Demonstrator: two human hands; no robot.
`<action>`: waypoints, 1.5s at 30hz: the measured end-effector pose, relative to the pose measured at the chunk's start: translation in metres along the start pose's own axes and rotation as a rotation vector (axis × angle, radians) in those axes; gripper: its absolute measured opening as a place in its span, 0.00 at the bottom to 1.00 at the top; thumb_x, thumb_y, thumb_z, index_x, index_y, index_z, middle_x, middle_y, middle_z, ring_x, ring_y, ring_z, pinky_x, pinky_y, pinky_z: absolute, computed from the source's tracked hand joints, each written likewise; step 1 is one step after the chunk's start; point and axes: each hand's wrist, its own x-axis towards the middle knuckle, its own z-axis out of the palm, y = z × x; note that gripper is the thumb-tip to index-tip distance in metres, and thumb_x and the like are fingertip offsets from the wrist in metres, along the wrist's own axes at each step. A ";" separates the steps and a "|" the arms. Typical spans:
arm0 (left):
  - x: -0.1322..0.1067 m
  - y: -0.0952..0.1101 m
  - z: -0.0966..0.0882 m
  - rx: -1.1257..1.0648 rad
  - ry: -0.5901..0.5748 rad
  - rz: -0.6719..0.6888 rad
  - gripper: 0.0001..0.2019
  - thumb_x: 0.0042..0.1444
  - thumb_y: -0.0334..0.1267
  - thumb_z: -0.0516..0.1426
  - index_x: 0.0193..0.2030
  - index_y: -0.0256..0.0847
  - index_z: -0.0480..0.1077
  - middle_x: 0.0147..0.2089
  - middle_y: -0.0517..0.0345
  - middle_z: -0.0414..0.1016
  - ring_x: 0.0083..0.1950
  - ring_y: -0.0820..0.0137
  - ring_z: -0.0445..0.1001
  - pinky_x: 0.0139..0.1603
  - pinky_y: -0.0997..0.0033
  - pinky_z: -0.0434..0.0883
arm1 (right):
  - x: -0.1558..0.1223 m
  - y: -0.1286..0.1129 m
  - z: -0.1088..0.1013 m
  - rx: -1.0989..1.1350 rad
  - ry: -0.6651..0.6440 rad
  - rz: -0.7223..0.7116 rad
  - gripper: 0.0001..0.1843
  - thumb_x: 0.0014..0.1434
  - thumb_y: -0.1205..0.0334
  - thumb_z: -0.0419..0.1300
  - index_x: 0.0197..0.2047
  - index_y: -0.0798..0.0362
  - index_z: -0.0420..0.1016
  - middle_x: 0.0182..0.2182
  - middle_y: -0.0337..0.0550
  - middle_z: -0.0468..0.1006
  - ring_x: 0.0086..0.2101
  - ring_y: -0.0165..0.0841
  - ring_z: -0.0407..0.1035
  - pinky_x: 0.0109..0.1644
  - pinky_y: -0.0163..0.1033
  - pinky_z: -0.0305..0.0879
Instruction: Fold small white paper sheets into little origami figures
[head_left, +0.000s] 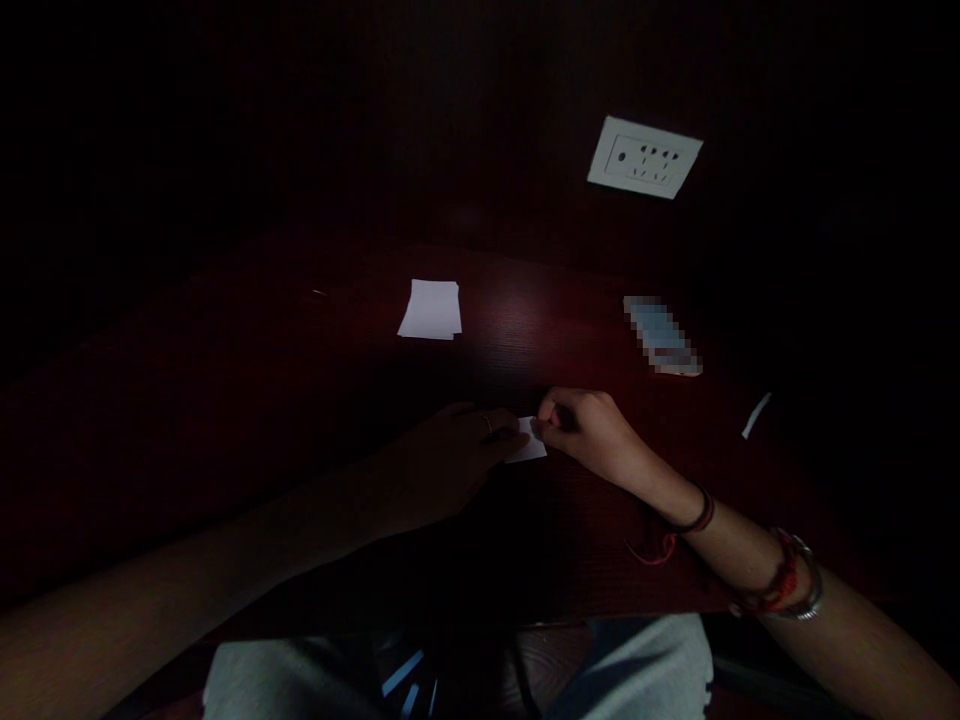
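A small white piece of paper (527,444) lies on the dark red wooden table (300,400), between my two hands. My left hand (442,460) rests on the paper's left part, fingers pressed down on it, a ring on one finger. My right hand (589,430) pinches the paper's right edge with curled fingers. The scene is very dark, so fine detail of the fingers is hard to see.
A small stack of white paper sheets (431,309) lies further back on the table. A blurred phone-like object (662,337) lies to the right, and a thin white strip (756,415) near the right edge. A white wall socket (644,157) is behind.
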 end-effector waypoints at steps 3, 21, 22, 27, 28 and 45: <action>-0.001 0.001 0.001 0.008 0.002 -0.011 0.20 0.54 0.27 0.48 0.54 0.42 0.58 0.54 0.55 0.61 0.51 0.67 0.62 0.51 0.65 0.57 | -0.003 0.002 -0.001 -0.019 0.059 -0.088 0.01 0.50 0.69 0.56 0.29 0.55 0.67 0.24 0.36 0.68 0.25 0.25 0.62 0.28 0.29 0.56; -0.004 -0.026 0.002 -0.076 -0.091 0.139 0.29 0.48 0.19 0.46 0.56 0.45 0.54 0.57 0.60 0.58 0.59 0.72 0.54 0.61 0.66 0.43 | -0.018 0.004 -0.014 -0.424 -0.194 -0.667 0.12 0.61 0.67 0.44 0.40 0.56 0.67 0.33 0.45 0.72 0.35 0.31 0.63 0.39 0.37 0.60; -0.004 -0.025 0.002 -0.079 -0.090 0.141 0.29 0.48 0.19 0.46 0.57 0.45 0.54 0.57 0.60 0.58 0.59 0.72 0.54 0.60 0.66 0.43 | -0.018 0.004 -0.014 -0.429 -0.196 -0.667 0.12 0.61 0.68 0.44 0.40 0.56 0.67 0.33 0.44 0.72 0.35 0.31 0.63 0.39 0.37 0.60; -0.004 -0.025 0.002 -0.065 -0.100 0.127 0.29 0.48 0.19 0.46 0.57 0.46 0.54 0.58 0.60 0.58 0.58 0.71 0.55 0.60 0.64 0.43 | -0.018 0.003 -0.014 -0.440 -0.165 -0.649 0.11 0.60 0.69 0.45 0.38 0.56 0.67 0.30 0.43 0.71 0.32 0.30 0.62 0.37 0.36 0.59; -0.004 -0.025 0.002 -0.059 -0.103 0.120 0.29 0.48 0.19 0.46 0.56 0.46 0.54 0.58 0.60 0.58 0.58 0.71 0.55 0.60 0.63 0.43 | -0.018 0.003 -0.015 -0.440 -0.159 -0.643 0.11 0.60 0.69 0.45 0.38 0.56 0.67 0.29 0.43 0.70 0.31 0.30 0.62 0.36 0.36 0.59; -0.001 -0.023 -0.002 0.021 -0.074 0.136 0.24 0.51 0.21 0.47 0.53 0.45 0.59 0.56 0.63 0.61 0.55 0.69 0.58 0.55 0.65 0.51 | -0.020 0.014 -0.022 -0.275 -0.129 -0.511 0.09 0.56 0.68 0.48 0.37 0.56 0.67 0.32 0.45 0.70 0.33 0.30 0.63 0.40 0.37 0.60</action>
